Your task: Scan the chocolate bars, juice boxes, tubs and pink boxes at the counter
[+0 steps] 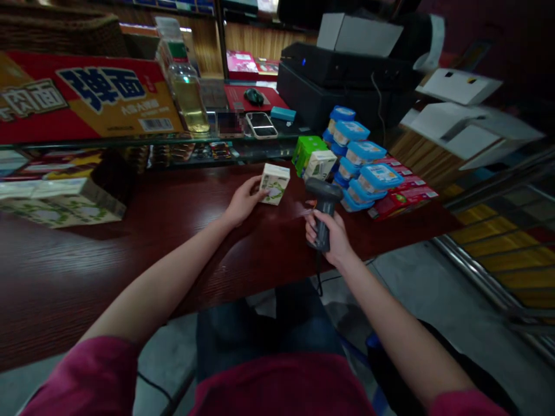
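Note:
My left hand (243, 201) is closed around the left side of a small white carton (276, 184) with a green leafy print, which stands upright at the desk's surface. A grey handheld barcode scanner (323, 196) is gripped by its handle in my right hand (333, 234); its head points up and to the left, and a cable hangs from below. Just behind the scanner are a similar pale carton (319, 166) and a bright green pack (310, 151). Whether the carton's base touches the desk I cannot tell.
Blue-lidded tubs (363, 152) are stacked at right beside red boxes (407, 193). Several leaf-printed cartons (78, 202) sit at left. A glass shelf holds a red noodle box (87, 98), a bottle (186, 92) and a phone (261, 125). The dark desk (173, 196) ends near my lap.

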A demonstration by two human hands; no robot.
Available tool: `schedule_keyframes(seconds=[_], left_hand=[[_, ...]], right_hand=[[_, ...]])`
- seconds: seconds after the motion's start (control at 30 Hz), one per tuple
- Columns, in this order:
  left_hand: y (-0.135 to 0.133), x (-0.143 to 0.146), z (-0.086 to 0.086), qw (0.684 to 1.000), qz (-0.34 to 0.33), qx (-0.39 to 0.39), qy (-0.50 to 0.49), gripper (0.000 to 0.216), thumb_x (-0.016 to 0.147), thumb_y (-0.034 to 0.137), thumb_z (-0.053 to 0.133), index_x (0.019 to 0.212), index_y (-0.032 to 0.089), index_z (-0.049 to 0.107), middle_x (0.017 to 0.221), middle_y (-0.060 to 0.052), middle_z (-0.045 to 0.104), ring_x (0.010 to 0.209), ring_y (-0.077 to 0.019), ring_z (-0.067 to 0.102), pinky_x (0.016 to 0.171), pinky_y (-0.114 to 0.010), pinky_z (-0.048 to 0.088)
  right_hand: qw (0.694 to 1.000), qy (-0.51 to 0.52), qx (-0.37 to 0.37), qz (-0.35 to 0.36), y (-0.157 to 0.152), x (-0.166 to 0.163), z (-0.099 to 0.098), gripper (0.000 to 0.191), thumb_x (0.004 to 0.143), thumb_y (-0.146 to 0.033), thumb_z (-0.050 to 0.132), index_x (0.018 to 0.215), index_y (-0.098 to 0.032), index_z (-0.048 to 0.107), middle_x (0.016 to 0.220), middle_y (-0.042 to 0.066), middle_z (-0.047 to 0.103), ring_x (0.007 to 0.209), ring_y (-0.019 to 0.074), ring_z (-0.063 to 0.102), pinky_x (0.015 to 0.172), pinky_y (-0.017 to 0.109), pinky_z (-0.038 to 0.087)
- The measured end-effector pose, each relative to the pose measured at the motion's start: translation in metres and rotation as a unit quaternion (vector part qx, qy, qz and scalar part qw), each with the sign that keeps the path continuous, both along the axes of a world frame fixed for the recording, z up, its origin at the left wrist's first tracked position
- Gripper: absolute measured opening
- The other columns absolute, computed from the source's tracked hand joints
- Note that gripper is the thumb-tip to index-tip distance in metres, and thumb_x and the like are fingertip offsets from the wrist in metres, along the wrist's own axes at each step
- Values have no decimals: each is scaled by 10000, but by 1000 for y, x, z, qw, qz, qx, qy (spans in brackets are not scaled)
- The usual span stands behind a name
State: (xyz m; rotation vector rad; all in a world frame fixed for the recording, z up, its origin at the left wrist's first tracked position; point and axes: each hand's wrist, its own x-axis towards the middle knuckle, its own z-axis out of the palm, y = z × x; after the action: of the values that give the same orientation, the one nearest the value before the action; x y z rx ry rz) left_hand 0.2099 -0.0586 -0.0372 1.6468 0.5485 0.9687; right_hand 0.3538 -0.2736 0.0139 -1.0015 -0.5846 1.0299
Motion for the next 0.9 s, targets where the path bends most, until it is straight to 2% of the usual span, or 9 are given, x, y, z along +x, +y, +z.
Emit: schedule_keyframes(seconds=[0.07,0.17,0.3,0.4,0.53,0.67,0.77,0.83,0.9], left_hand=[[18,-47,5,995,19,-87,-39,432,891,362,777,1291,224,691,1269,-93,738,1138,-263,706,1042,-454,595],[42,-105,12,976,94,-163,-112,455,875,388,813,1274,208,691,1210,-93,779,1092,-245,744,1002,-403,615],[62,-151,20,938,153,-249,-184,256,959,402,729,1131,214,708,1124,-66,800,1026,-178,760,953,-332,631],[67,-161,25,922,157,-288,-203,315,1007,513,638,1114,225,708,1143,-68,801,1020,-163,765,942,-307,636],[68,-162,28,933,147,-278,-177,589,950,768,551,1139,231,703,1223,-113,783,1165,-236,750,987,-359,642],[69,-162,25,930,171,-271,-179,469,909,610,694,1178,227,676,1291,-122,757,1275,-269,706,1046,-383,626],[70,-160,21,933,180,-257,-175,425,889,530,723,1183,236,636,1312,-120,735,1289,-269,693,1069,-400,615],[70,-159,18,938,212,-221,-162,469,863,535,756,1203,264,581,1339,-106,705,1287,-269,686,1070,-427,610],[70,-158,16,942,272,-144,-133,588,818,538,811,1266,291,522,1390,-101,657,1319,-279,655,1102,-460,580]], right_hand=[[998,9,-3,68,26,-16,4,414,784,-357,806,1114,-216,599,633,-91,546,431,79,445,381,197,360],[982,14,-7,186,72,-42,8,412,804,-364,803,1122,-204,597,639,-88,548,430,80,439,375,202,365],[956,34,1,292,132,-77,6,413,806,-368,804,1122,-204,594,633,-94,537,426,82,423,366,198,352],[947,80,7,310,159,-96,-2,373,815,-374,786,1091,-199,605,625,-98,511,423,71,391,375,188,341],[941,111,-3,319,162,-100,-11,360,817,-376,781,1081,-186,627,637,-87,508,433,70,392,381,190,345],[940,112,-7,323,150,-94,-10,382,809,-385,788,1095,-183,634,652,-82,519,445,73,407,382,197,366],[942,104,-5,319,145,-95,-8,381,815,-386,774,1110,-192,630,653,-81,516,447,81,414,379,205,371],[943,100,-2,316,145,-96,-8,380,815,-379,770,1116,-195,628,651,-81,513,446,83,414,379,208,372],[945,100,-1,312,146,-97,-9,377,818,-374,766,1117,-195,624,647,-83,512,444,83,413,380,209,372]])
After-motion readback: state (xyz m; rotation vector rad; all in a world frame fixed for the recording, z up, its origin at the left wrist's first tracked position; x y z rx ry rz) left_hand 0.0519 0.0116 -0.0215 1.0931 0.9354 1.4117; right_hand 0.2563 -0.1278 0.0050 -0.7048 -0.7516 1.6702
